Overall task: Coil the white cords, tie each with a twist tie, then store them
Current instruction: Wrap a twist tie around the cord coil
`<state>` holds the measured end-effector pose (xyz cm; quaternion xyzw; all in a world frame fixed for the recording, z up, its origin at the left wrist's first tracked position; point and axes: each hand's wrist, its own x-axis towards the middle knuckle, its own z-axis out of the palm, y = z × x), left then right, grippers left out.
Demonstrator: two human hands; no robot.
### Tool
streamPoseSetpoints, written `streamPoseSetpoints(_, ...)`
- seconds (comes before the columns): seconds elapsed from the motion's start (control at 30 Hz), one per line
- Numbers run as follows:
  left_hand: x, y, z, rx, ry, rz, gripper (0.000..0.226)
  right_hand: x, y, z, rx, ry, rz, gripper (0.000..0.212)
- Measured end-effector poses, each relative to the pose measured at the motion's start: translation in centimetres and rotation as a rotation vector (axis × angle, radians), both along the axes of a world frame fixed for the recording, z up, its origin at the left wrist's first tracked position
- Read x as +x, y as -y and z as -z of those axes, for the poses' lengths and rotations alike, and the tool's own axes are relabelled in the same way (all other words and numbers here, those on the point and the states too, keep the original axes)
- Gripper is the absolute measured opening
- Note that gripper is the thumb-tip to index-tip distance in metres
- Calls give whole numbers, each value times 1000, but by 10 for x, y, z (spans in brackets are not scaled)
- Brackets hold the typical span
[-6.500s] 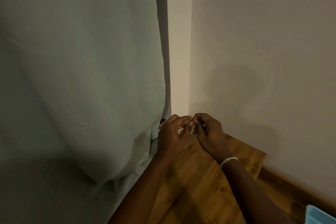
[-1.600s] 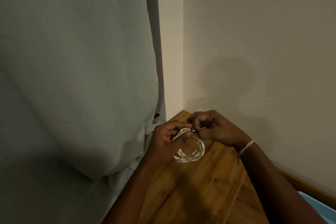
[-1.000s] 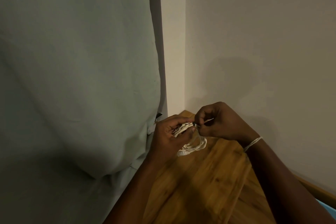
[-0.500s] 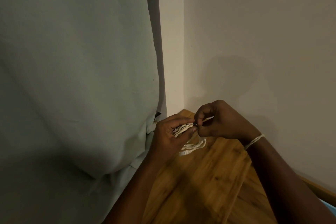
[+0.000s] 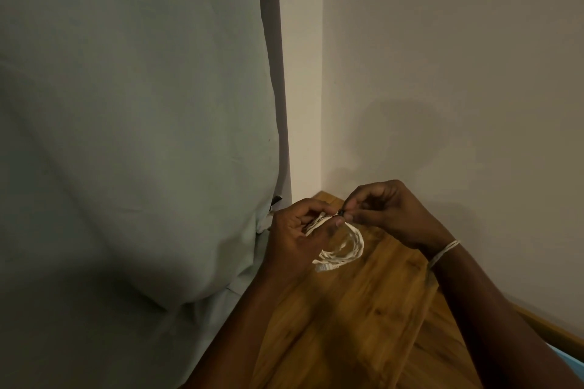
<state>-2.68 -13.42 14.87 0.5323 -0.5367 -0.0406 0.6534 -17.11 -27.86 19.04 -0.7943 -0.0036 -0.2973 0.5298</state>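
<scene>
Head view: since half a second ago the white cord coil [image 5: 343,248] hangs rounder and more open. Its loop droops down-right above the wooden surface [image 5: 347,309]. Left hand [image 5: 295,238] fingers clamp its top; right hand [image 5: 388,213] fingers pinch a dark twist tie [image 5: 341,213] there.

Two hands [image 5: 297,232] [image 5: 390,215] are in view. There is one coiled cord [image 5: 346,248], one tabletop [image 5: 357,325] and one curtain [image 5: 132,136].
</scene>
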Motion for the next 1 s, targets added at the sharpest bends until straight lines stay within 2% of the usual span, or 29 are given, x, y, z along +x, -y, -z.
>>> streamPoseSetpoints(0.2,-7,-2,1,45,-43,-7,10,1,-4,8,105,30,-49,20)
streamPoseSetpoints(0.3,-6,-2,2,79,-40,-28,23,0,-10,9,10,8,-9,25)
streamPoseSetpoints(0.4,-6,-1,2,125,-71,-21,16,1,-15,11,-80,65,101,23)
streamPoseSetpoints(0.5,-6,-1,0,151,-82,-25,8,3,-17,14,-119,131,183,32)
streamPoseSetpoints(0.6,-6,-2,-4,204,-12,-70,11,1,-15,17,-245,126,244,33)
streamPoseSetpoints(0.73,-3,-3,-1,255,26,-84,29,-2,-16,16,-327,100,288,30)
streamPoseSetpoints(1.0,-16,-11,-13,45,256,-217,22,-8,-26,15,-274,106,310,30)
